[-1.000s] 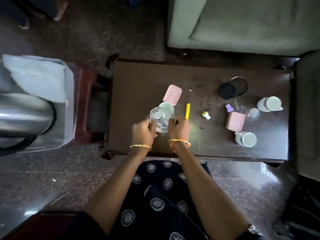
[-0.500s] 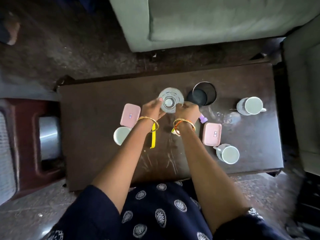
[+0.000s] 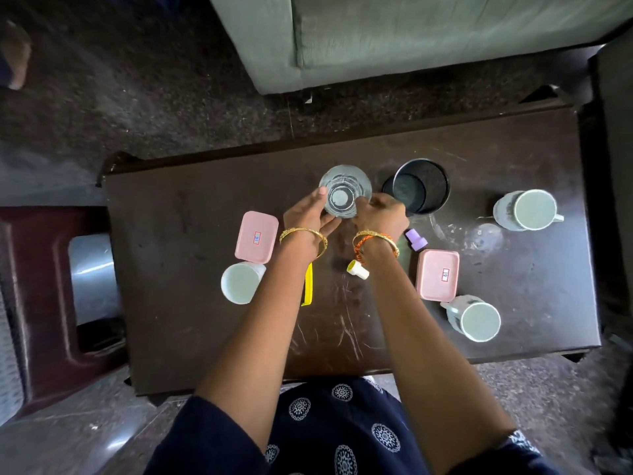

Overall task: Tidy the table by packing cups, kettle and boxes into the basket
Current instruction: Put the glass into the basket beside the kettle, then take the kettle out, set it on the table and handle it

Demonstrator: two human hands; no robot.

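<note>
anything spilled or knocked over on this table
Possibly a spill: a wet, glossy patch sits on the table between the black mesh holder and the far-right mug. A small yellow-capped bottle lies on its side. The clear glass, held by both hands, is upright.

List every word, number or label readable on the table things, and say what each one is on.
Left pink box: a small white sticker with a red border, two characters, too blurred and turned to read for certain.
Right pink box: the same kind of sticker, likewise unreadable.
Glass, mugs, black mesh cup, yellow and purple caps: no text visible.
</note>
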